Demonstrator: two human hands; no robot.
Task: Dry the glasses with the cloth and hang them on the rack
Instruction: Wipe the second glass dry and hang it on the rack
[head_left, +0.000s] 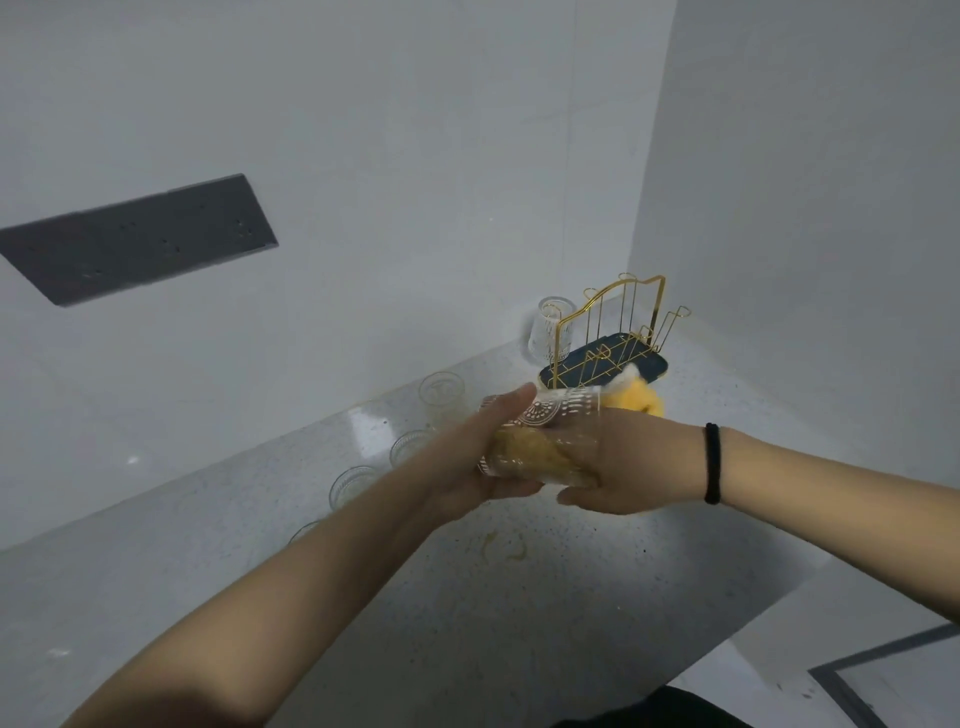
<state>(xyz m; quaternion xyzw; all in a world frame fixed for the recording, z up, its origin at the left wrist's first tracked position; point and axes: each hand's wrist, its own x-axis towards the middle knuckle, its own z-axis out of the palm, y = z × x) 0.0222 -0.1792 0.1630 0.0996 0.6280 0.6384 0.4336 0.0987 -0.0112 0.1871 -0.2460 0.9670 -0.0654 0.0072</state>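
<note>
Head view, progress tally: one glass (549, 330) hung on rack (610, 332). My left hand (483, 467) grips patterned glass (540, 441); my right hand (618, 462) works yellow cloth (641, 400) inside it. Four glasses (441, 389) wait along counter (571, 597), likely undried.

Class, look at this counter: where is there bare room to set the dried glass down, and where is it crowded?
Free: the speckled counter in front of the hands, and right of the gold rack toward the side wall. Crowded: the back wall, where a row of glasses stands, and the rack's corner with one glass already hung.
</note>
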